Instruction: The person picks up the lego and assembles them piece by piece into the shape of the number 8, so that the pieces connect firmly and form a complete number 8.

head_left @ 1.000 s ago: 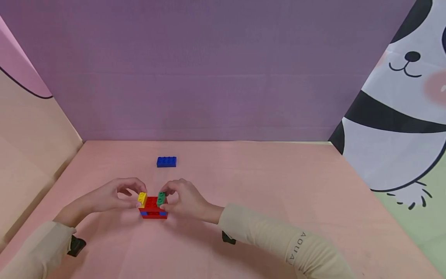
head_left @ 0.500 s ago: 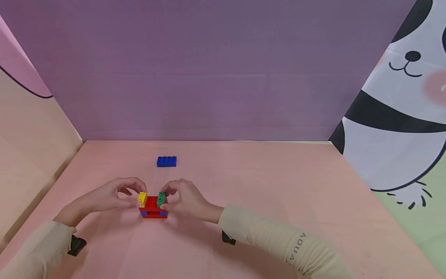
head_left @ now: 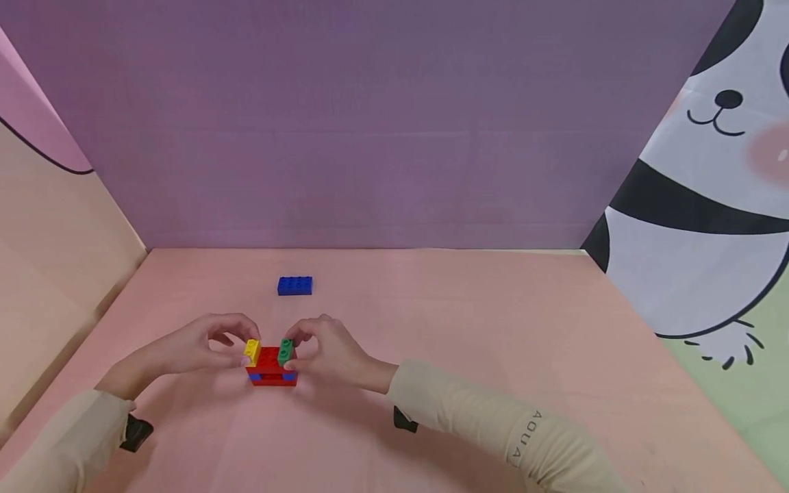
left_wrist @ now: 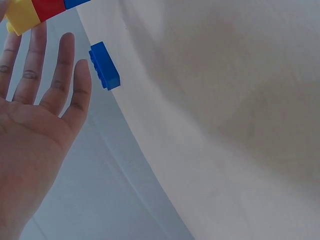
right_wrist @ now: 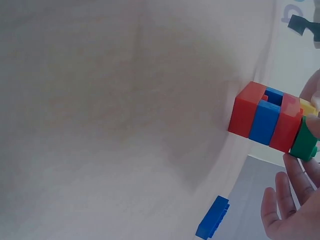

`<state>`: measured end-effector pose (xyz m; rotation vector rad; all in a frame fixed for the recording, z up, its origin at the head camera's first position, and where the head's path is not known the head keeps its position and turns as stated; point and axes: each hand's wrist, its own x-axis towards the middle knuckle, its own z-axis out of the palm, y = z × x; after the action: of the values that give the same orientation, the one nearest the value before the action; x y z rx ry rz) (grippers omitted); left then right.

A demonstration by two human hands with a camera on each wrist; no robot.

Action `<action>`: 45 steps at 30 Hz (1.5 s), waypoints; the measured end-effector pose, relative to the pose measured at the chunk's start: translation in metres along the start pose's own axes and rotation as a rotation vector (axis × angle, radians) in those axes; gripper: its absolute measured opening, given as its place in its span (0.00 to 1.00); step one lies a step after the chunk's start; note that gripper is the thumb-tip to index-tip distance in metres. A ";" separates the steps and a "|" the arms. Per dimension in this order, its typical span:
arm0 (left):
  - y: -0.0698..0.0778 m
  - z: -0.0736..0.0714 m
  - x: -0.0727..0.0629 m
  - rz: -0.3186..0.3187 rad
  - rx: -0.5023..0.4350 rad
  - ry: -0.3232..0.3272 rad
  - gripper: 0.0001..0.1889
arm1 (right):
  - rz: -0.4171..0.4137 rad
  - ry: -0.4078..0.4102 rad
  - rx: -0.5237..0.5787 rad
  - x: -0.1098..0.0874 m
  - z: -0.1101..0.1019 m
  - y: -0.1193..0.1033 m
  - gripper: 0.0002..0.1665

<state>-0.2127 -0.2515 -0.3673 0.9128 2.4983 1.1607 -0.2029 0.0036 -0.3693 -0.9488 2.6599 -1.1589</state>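
Note:
A small stack of toy building bricks stands on the pink table: a red brick [head_left: 274, 382] at the bottom, blue bricks [head_left: 288, 376] at either end of the middle layer, and another red brick [head_left: 268, 359] above. My left hand [head_left: 206, 344] pinches a yellow brick [head_left: 252, 351] on the stack's left end between thumb and fingertip. At the right end, my right hand [head_left: 329, 352] pinches a green brick [head_left: 285, 352] the same way. In the right wrist view the green brick [right_wrist: 304, 141] sits against the upper red brick [right_wrist: 287, 124]. Both small bricks show studs on top.
Behind the stack, a blue eight-stud brick [head_left: 294, 285] lies on the pink table [head_left: 468, 329]. A purple wall [head_left: 382, 123] rises at the table's back edge, with a beige side wall [head_left: 55, 260] on the left and a panda-printed panel [head_left: 696, 274] on the right.

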 end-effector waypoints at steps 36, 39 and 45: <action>0.001 -0.001 -0.003 -0.008 -0.020 0.006 0.16 | -0.002 0.008 0.120 0.000 0.001 0.001 0.14; 0.001 -0.001 -0.002 -0.014 -0.014 0.001 0.16 | 0.011 0.005 0.127 0.000 0.001 0.001 0.14; 0.002 -0.001 0.000 -0.014 0.008 -0.004 0.16 | 0.017 0.007 0.103 0.000 0.000 0.002 0.14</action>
<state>-0.2121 -0.2514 -0.3650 0.8969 2.5044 1.1439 -0.2035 0.0048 -0.3705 -0.9052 2.5796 -1.2847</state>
